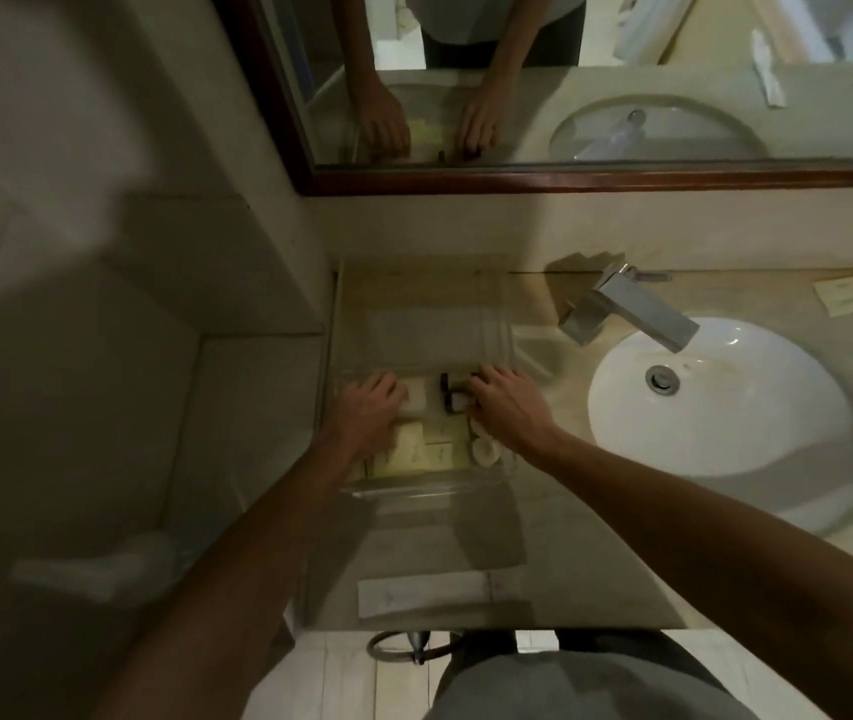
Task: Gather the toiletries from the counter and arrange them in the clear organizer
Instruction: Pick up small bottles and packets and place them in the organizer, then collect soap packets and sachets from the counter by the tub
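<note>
Ideally the right hand [504, 402], fingers curled on the 2 black-capped bottles [453, 392] inside the clear organizer [414, 488], nudges them snug beside the white soap bar [418, 396] under the spread left hand [369, 407].

My bench [585, 511] looks like smooth polished stone. The organizer [429, 330] is clear glossy plastic, the faucet [637, 309] brushed metal, the sink [725, 407] glossy white ceramic, the mirror frame [569, 179] dark varnished wood.
</note>
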Available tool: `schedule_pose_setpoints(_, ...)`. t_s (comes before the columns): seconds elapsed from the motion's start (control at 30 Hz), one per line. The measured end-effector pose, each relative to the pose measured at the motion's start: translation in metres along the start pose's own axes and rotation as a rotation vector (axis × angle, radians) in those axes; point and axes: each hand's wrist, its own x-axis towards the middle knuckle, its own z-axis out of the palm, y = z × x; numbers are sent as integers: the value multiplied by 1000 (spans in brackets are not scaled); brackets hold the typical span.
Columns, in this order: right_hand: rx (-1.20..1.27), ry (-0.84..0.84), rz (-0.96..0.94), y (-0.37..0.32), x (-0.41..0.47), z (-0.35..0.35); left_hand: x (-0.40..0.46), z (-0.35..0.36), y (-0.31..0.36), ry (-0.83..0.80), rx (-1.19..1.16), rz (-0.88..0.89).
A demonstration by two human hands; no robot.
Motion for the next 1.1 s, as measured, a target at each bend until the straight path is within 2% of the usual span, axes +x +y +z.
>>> schedule_pose_setpoints(0.27, 0, -14, 63, -3, -3, 3, 0, 1, 6, 54, -117, -167)
schedule_pose_setpoints(0.43, 63, 106, 77, 8, -20, -12, -4, -11, 37, 274, -152, -103)
schedule_pose_setpoints(0.53, 103, 198, 92, 34, -58, -29, 7, -22, 76, 326, -149, -6)
schedule_pose_setpoints(0.67, 90, 236, 253, 113, -131, -43, 43, -47, 156, 296, -148, 163)
schedule_pose_setpoints(0.9, -2, 219, 587, 292, -304, -55, 133, -82, 360, 269, -170, 478)
schedule_pose_setpoints(1.1, 118, 185, 793, 415, -438, -40, 196, -87, 530, 154, -142, 581)
